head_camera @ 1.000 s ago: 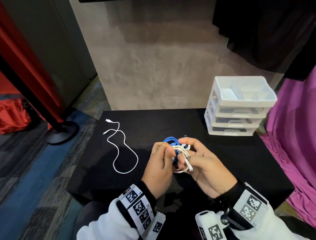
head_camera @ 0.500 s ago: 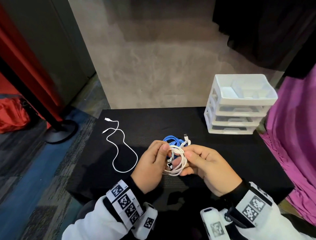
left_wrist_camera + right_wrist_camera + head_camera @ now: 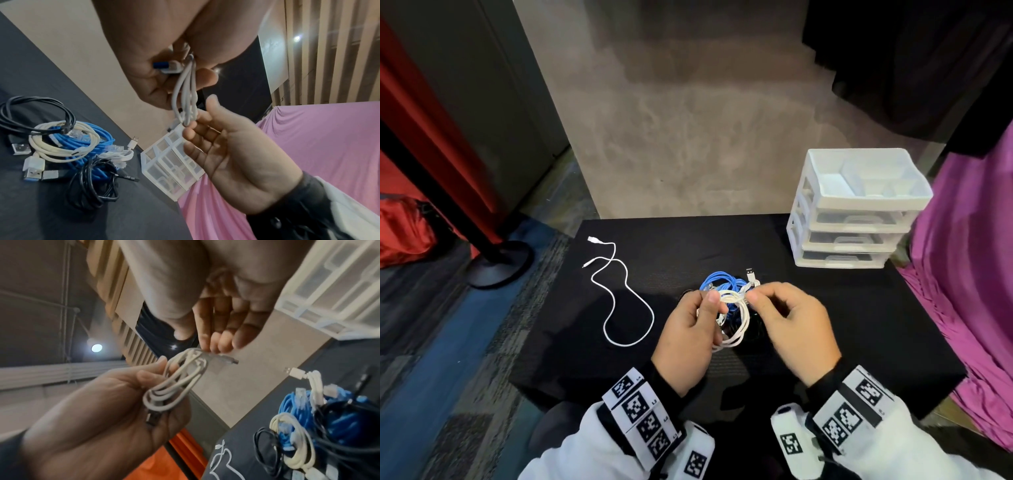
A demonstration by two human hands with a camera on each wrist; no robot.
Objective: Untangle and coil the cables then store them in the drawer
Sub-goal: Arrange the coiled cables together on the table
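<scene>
A small coil of white cable [image 3: 738, 320] hangs above the black table [image 3: 859, 325], gripped by my left hand [image 3: 710, 308] with the thumb on top. My right hand [image 3: 753, 298] pinches the cable's free end at the top right of the coil. In the left wrist view the coil [image 3: 185, 94] runs from my left palm down to the right hand's fingertips [image 3: 190, 128]. In the right wrist view the cable's plug end [image 3: 224, 357] sticks out under my right fingers. Behind the hands lies a pile of coiled blue, white and black cables [image 3: 68, 146]. The white drawer unit [image 3: 856, 209] stands at the back right, drawers closed.
One loose white cable [image 3: 619, 291] snakes across the left part of the table. A pink cloth [image 3: 969, 274] hangs along the right edge. A black stand base [image 3: 500, 262] and a red bag [image 3: 400, 229] sit on the floor to the left.
My right hand has shifted from cupping the coil with the plug pointing down to pinching the cable end at the coil's top. The left hand keeps its grip on the coil.
</scene>
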